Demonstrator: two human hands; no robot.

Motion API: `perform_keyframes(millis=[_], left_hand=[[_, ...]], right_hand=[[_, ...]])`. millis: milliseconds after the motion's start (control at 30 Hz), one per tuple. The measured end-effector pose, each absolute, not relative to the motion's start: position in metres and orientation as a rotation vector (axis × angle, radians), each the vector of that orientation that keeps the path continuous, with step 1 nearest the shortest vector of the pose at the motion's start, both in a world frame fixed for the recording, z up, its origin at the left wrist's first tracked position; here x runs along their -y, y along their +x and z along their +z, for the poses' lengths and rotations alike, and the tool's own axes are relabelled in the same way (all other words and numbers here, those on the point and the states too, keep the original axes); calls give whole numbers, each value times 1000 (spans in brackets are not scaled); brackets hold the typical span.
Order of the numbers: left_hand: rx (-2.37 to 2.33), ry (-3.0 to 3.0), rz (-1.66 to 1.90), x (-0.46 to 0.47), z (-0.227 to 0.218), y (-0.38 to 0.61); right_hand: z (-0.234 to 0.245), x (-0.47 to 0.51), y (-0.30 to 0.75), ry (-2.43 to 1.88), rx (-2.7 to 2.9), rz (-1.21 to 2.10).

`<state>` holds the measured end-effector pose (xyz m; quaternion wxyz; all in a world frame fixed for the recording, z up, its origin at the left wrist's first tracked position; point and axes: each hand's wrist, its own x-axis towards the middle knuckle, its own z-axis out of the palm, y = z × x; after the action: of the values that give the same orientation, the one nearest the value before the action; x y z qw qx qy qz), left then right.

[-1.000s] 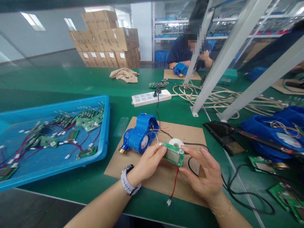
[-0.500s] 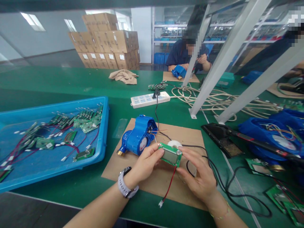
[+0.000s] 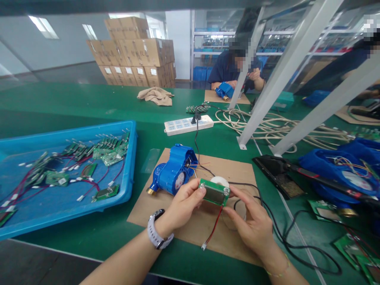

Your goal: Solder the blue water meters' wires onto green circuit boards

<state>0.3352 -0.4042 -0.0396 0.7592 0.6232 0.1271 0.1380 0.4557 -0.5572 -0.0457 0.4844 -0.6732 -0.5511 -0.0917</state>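
Observation:
A green circuit board with a grey display [image 3: 215, 194] is held above the cardboard sheet [image 3: 184, 249]. My left hand [image 3: 184, 208] pinches its left end, thumb on the front face. At the opposite end, my right hand [image 3: 253, 221] grips the edge between thumb and fingers. A red and black lead [image 3: 214, 227] with a white connector [image 3: 204, 246] dangles from the board's lower edge. Just beyond my left hand lies a blue water meter [image 3: 170, 174] with a brass end and thin wires coming out. Behind the board, a white ring-shaped roll [image 3: 219, 181] is partly hidden.
On the left stands a blue tray [image 3: 133, 166] of wired circuit boards. A power strip [image 3: 189, 125] and coiled cables [image 3: 267, 126] lie ahead, beside metal posts [image 3: 247, 130]. At right are a soldering iron [image 3: 323, 178], more blue meters [image 3: 319, 168] and boards. A co-worker [image 3: 221, 65] sits opposite.
Both hands have shifted the board slightly to the right and tilted it, so its display looks darker. The hanging lead has swung up a little. Both grips stay the same.

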Motion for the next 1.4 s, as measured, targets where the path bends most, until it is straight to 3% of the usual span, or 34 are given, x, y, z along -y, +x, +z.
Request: perform_keyframes(millis=[1400], left_hand=[[-90,1793,598,412,-37,331]], right_hand=[[-46,561,456,-1460,1328,-234]])
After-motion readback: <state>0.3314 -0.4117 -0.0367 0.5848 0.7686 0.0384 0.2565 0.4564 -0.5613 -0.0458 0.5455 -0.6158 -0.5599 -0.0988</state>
